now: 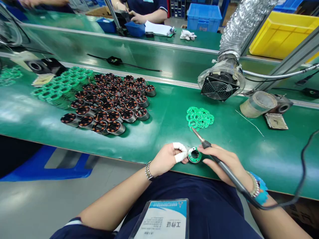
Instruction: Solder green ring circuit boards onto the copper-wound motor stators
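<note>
A round motor part with a green ring board on top (194, 155) sits at the table's front edge. My left hand (171, 157), with white covers on thumb and forefinger, pinches at its left side; whatever thin thing lies between the fingertips is too small to name. My right hand (225, 162) holds a soldering iron (216, 160), its tip pointing up and left above the part, and its fingers reach the part's right side. Just beyond lies a loose pile of green ring boards (199, 118).
Rows of wound motor stators (113, 99) and stacked green boards (62, 86) cover the left. A fume fan (219, 89) hangs over the back. A cup (258, 104), solder wire (249, 122) and sponge tray (276, 121) lie right. Another person's hands (138, 17) work across the bench.
</note>
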The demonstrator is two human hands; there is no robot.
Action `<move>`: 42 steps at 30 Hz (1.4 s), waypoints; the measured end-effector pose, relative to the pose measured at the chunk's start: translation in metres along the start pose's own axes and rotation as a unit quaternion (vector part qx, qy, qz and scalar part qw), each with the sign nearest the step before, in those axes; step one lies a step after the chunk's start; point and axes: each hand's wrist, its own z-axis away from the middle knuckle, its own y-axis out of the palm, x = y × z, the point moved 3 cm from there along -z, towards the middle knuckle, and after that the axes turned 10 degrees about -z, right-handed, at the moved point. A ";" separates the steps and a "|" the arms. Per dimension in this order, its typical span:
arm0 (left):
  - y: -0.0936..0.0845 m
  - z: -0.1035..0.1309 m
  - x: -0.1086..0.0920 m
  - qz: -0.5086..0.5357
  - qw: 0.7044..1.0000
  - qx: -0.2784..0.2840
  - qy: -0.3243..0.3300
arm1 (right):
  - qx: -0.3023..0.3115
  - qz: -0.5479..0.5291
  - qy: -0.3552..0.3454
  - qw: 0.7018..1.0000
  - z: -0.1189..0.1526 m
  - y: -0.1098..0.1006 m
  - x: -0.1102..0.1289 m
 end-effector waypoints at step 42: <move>0.005 0.011 -0.007 -0.127 0.984 -0.021 0.122 | -0.082 0.045 -0.013 0.996 0.005 0.031 -0.007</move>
